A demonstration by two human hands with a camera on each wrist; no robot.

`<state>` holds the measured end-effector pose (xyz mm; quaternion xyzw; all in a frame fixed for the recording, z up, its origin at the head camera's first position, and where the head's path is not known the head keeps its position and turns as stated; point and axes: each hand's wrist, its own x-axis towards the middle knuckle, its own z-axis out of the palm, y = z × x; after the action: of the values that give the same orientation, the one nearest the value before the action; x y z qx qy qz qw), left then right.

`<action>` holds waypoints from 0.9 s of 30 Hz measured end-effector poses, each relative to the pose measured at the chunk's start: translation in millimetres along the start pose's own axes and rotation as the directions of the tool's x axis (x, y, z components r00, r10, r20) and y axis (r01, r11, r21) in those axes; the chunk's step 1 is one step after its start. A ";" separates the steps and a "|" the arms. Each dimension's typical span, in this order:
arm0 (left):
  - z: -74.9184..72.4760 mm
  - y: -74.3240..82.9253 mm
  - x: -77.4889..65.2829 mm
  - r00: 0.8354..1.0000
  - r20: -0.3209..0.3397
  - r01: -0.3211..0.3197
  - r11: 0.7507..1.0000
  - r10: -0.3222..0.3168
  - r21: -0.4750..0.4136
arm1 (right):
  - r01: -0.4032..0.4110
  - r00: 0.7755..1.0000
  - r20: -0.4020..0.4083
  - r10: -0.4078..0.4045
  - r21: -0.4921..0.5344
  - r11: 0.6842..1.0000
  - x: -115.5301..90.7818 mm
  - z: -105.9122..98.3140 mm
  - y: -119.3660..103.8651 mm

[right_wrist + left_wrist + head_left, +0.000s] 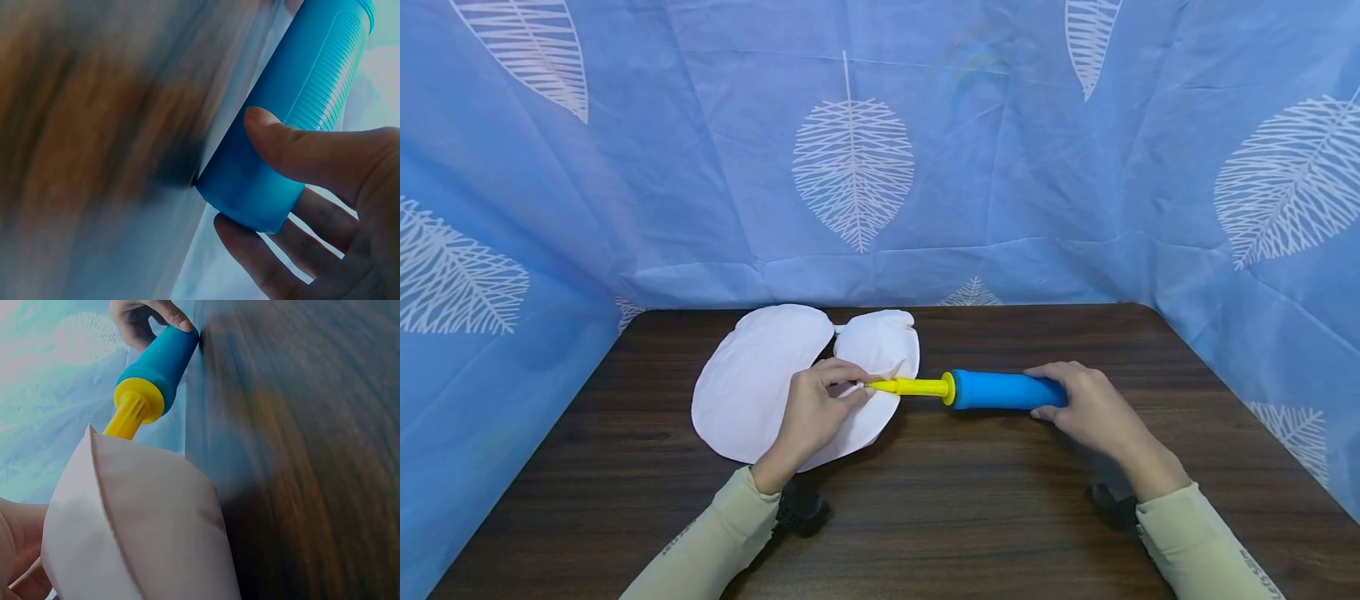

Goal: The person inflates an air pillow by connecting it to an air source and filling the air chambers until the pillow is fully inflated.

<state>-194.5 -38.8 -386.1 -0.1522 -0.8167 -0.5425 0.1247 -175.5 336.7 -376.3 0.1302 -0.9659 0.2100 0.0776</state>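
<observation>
A hand air pump with a blue barrel [1000, 390] and a yellow nozzle [925, 387] lies across the middle of the table, nozzle toward the left. My left hand [820, 408] pinches the small valve of a white inflatable [745, 375] at the nozzle's tip; the fingers cover the join. The inflatable looks soft and two-lobed, and in the left wrist view its seamed fabric [156, 512] hides most of that hand. At the barrel's right end, my right hand [1086, 404] grips the blue barrel [281, 125], thumb on one side and fingers on the other.
The dark wooden table [970, 517] ends at a back edge close behind the inflatable. A blue curtain [1000, 167] with white leaf prints surrounds the back and sides. Black wrist devices [802, 508] sit under both forearms.
</observation>
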 end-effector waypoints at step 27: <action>-4.0 0.1 1.6 1.000 0.002 0.017 1.000 -0.017 0.016 | -0.134 0.991 0.011 0.134 -0.022 0.991 -8.1 -19.0 39.3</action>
<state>-195.8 -42.2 -383.9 -0.1450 -0.8223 -0.5369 0.1206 -177.1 381.0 -376.0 0.0657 -0.9751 0.2035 0.0585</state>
